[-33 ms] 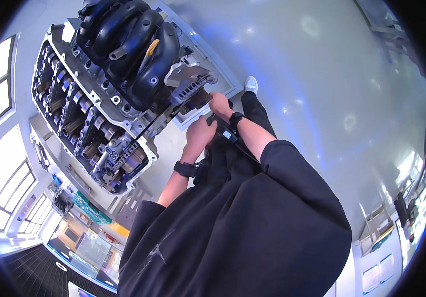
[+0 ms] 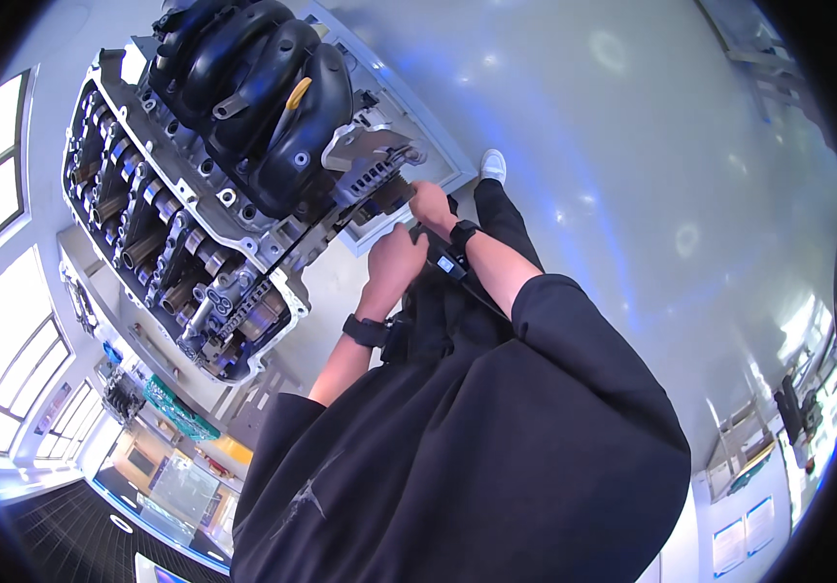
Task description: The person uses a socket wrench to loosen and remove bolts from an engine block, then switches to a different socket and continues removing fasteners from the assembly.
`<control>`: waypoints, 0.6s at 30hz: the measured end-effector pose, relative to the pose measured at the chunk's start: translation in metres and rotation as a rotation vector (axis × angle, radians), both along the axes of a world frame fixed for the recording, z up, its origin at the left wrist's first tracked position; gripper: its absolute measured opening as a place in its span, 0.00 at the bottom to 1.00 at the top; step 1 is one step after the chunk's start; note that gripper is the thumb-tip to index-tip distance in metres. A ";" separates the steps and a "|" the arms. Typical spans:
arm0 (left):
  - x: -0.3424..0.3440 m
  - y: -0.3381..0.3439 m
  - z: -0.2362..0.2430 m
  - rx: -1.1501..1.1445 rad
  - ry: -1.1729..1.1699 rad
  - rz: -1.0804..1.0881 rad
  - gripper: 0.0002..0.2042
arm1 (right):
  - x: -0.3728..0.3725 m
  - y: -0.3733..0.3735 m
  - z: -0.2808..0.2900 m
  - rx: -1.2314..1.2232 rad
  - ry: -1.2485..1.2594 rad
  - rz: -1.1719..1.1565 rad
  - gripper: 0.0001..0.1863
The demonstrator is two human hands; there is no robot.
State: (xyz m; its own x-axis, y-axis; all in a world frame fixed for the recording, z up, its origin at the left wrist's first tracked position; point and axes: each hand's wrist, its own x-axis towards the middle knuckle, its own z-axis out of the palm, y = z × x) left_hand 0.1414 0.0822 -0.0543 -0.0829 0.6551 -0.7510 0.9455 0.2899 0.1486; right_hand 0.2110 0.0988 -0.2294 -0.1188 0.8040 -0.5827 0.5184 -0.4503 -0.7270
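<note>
My left hand (image 2: 397,258) is closed in front of the engine's near right end. A small dark piece shows at its fingertips, but I cannot make out what it is. My right hand (image 2: 430,204) is just beyond it, fingers curled in beside a slotted silver housing that looks like an alternator (image 2: 372,179). Whatever those fingers grip is hidden. The engine (image 2: 170,209) has its top uncovered, showing camshafts and a timing chain (image 2: 245,309). A black intake manifold (image 2: 277,107) with a yellow dipstick handle (image 2: 299,92) lies along its far side.
A pale stand base (image 2: 447,160) lies beneath the engine, close to my white shoe (image 2: 493,165). Glossy grey floor (image 2: 613,185) spreads to the right. Windows (image 2: 10,335) line the left, with another engine (image 2: 122,394) and a teal item (image 2: 180,408) at lower left.
My left hand has shifted very slightly up and to the right. My right hand and the engine look unmoved.
</note>
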 end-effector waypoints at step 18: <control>-0.116 -0.036 -0.087 -0.170 -0.093 0.317 0.19 | 0.002 0.009 -0.007 -0.122 0.190 0.021 0.15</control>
State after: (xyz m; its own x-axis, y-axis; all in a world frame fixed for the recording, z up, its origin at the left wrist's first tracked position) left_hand 0.0255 0.0460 -0.1415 -0.1884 0.4731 -0.8606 0.7895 0.5941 0.1538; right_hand 0.2127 0.1079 -0.2360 -0.2513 0.7249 -0.6414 0.3877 -0.5318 -0.7529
